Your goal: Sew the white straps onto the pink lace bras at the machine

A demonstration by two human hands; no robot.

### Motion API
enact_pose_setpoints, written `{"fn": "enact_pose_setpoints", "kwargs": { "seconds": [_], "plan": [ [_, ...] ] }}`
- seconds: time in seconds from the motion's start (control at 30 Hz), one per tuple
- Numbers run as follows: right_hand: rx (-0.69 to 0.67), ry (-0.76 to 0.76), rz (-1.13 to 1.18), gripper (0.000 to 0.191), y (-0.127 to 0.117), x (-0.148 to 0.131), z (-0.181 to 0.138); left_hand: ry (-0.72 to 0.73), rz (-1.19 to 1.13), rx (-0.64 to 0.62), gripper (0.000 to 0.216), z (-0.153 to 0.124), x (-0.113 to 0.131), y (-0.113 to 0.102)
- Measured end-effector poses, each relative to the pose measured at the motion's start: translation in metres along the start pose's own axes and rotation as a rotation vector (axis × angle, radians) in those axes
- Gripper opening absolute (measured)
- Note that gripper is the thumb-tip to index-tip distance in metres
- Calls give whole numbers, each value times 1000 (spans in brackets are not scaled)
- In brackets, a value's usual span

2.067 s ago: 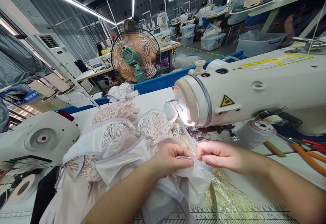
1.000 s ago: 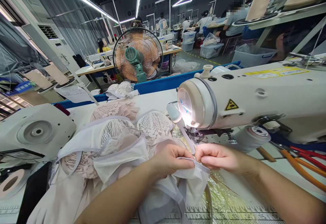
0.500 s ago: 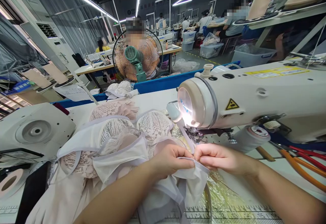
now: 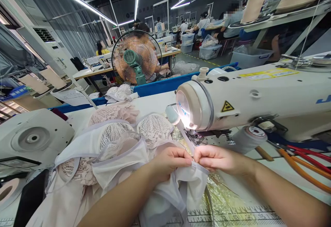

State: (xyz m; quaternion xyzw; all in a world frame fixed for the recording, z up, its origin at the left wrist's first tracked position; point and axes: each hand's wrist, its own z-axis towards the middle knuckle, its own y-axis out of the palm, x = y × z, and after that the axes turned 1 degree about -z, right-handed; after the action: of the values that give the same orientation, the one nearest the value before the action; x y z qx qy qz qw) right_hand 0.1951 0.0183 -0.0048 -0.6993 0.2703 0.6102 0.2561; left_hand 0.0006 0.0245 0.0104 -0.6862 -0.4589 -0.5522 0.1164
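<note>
My left hand (image 4: 169, 161) is closed in a pinch on the trimmed edge of a pale bra (image 4: 192, 182). Just beside it, my right hand (image 4: 218, 157) pinches the same edge, with thumb and fingertips pressed together. The bra's fabric hangs below both hands, over a ruler-marked strip on the table. Lace cups (image 4: 155, 127) and white bands of bras lie piled to the left of my hands. Right behind my fingers stands the sewing machine (image 4: 232, 99), its lamp lit over the needle area. The needle itself cannot be made out.
Scissors with orange handles (image 4: 302, 170) and red-handled scissors (image 4: 310, 153) lie at the right, near a thread cone (image 4: 249, 139). Another machine head (image 4: 33, 134) stands at left. A fan (image 4: 137, 58) and people at sewing tables are beyond the blue edge.
The view has shifted slightly, so the surroundings sit a little further left. Both hands keep their pinch on the bra's edge, with the fingertips slightly adjusted.
</note>
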Motion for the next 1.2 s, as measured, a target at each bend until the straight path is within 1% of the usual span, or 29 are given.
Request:
{"fn": "enact_pose_setpoints", "kwargs": {
  "seconds": [0.13,0.27,0.4,0.6,0.67,0.83,0.87,0.9,0.97,1.0,1.07,1.13,1.2],
  "plan": [
    [2,1,-14,32,1,-3,0,-22,-6,-14,33,-1,0,0],
    [-10,-22,-16,32,1,-4,1,-8,12,-35,32,-2,0,-1],
    [-2,-25,-10,33,3,-5,1,-6,41,-13,33,-3,-1,-1],
    [-4,-30,-65,24,3,-10,-1,32,83,-24,32,-3,-2,-1],
    [22,-22,-102,21,2,-12,-2,67,130,-20,31,-3,-1,-1],
    [106,-44,-168,14,0,-14,-6,245,352,41,19,-4,4,1],
    [120,-43,-182,14,1,-14,-7,289,405,58,16,-4,5,2],
    [136,-36,-193,19,2,-14,-6,337,462,77,12,-5,5,2],
    [172,-13,-209,32,5,-13,-5,463,610,121,6,-5,7,3],
    [186,-5,-208,34,7,-12,-4,543,696,132,5,-6,7,3],
    [229,-26,-219,28,11,-11,-1,725,877,118,5,-7,7,3],
    [322,-94,-311,21,13,-11,0,891,1061,79,7,-9,7,2],
    [431,-167,-469,15,15,-12,-1,972,1224,63,11,-11,6,3]
  ]
}}
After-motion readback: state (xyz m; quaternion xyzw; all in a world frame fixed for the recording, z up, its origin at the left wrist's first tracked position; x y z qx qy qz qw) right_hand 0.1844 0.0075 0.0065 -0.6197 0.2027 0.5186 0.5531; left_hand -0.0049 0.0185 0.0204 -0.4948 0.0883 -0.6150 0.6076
